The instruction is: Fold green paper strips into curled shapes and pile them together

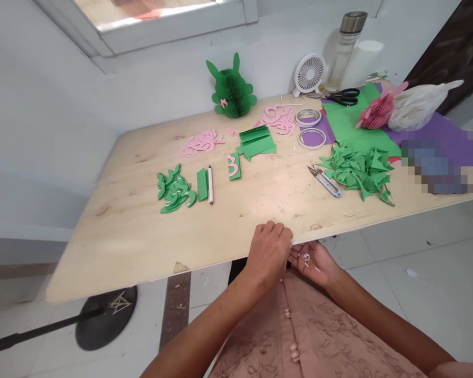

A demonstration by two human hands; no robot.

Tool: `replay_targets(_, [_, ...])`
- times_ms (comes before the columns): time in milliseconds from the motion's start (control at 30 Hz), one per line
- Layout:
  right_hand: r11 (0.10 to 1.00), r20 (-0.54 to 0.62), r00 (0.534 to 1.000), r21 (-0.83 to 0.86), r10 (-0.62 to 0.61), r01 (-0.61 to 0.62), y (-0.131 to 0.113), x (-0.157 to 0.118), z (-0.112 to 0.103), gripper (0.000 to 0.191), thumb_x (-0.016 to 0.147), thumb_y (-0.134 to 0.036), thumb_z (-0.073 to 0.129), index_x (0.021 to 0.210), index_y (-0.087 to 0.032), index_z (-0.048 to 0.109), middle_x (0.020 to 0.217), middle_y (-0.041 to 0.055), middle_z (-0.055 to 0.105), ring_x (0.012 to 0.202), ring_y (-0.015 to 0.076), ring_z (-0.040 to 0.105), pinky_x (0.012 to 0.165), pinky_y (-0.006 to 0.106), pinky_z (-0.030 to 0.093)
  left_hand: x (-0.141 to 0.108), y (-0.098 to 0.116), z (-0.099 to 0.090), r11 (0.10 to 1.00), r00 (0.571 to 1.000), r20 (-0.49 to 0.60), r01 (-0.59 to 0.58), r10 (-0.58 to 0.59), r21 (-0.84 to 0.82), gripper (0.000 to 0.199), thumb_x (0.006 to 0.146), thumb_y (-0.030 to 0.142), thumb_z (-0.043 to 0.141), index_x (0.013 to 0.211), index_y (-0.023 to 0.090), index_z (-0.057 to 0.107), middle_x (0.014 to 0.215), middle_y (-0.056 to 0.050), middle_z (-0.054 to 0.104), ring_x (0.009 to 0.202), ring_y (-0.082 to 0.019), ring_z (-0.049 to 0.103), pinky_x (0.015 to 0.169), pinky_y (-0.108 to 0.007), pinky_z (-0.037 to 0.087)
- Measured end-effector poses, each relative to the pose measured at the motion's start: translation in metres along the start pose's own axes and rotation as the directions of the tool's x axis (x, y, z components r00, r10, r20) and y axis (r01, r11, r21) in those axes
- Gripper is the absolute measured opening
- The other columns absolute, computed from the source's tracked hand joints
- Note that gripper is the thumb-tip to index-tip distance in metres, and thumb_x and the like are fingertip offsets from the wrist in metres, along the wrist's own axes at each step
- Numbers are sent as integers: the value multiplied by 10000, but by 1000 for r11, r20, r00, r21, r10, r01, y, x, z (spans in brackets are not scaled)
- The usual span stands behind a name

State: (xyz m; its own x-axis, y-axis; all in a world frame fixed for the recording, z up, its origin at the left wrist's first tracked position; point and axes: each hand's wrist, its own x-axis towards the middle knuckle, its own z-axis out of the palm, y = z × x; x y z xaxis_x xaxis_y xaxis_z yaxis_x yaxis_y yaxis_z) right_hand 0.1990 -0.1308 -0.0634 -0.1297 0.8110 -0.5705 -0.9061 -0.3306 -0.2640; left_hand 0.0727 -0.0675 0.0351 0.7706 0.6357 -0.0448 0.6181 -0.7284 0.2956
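My left hand (268, 245) rests at the table's front edge, fingers curled together. Whatever may be in those fingers is hidden. Just below the edge, my right hand (313, 261) is turned palm up and cupped. Small white bits (306, 260), like rolled scraps, lie in that palm; its fingertips are partly covered by the table edge and the left hand. Nearest on the tabletop (256, 202) are blue-handled thread snips (325, 181), a white marker (210, 185), a green folded strip (202, 185) and another green strip with a pink curled cutout (233, 166).
Green cutouts (175, 190) lie at left, green scraps (358, 168) at right. Behind are pink cutouts (203, 143), folded green paper (257, 142), tape rolls (311, 138), a green paper rabbit (234, 86), a fan (309, 74), a bottle (345, 50), scissors (342, 97) and a plastic bag (420, 105).
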Motion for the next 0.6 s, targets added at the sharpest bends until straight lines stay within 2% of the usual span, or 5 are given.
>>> replay_targets(133, [1000,-12,1000,-10,-9,9,0,-3,2,200,804,-135,450,768,-142,646,761,101,708,743,203,669,817,403,515,14,2,-9,997,987,149,-62,55,44,100,783,110,472,807,159,555,920,-104,612,854,-244,516,707,-378,380])
replay_targets(267, [1000,-18,1000,-11,-14,13,0,-4,0,191,815,-158,464,754,-155,645,735,92,703,740,206,671,803,400,518,20,5,-18,992,968,239,-94,71,85,92,738,97,506,799,144,558,918,-118,628,883,-263,520,716,-384,380])
replay_targets(433, [1000,-13,1000,-16,7,-7,-1,-3,-3,189,825,-174,469,775,-150,650,760,103,708,745,201,672,788,384,524,25,8,-24,989,952,293,-116,84,95,114,721,80,483,783,148,552,892,-124,641,885,-263,530,700,-376,381])
replay_targets(600, [1000,-12,1000,-10,7,-7,-1,-3,-4,201,831,-172,459,767,-151,648,752,104,708,730,199,672,782,383,527,29,6,-23,981,946,288,-177,149,76,94,705,95,506,775,146,544,868,-131,633,876,-268,536,701,-375,371])
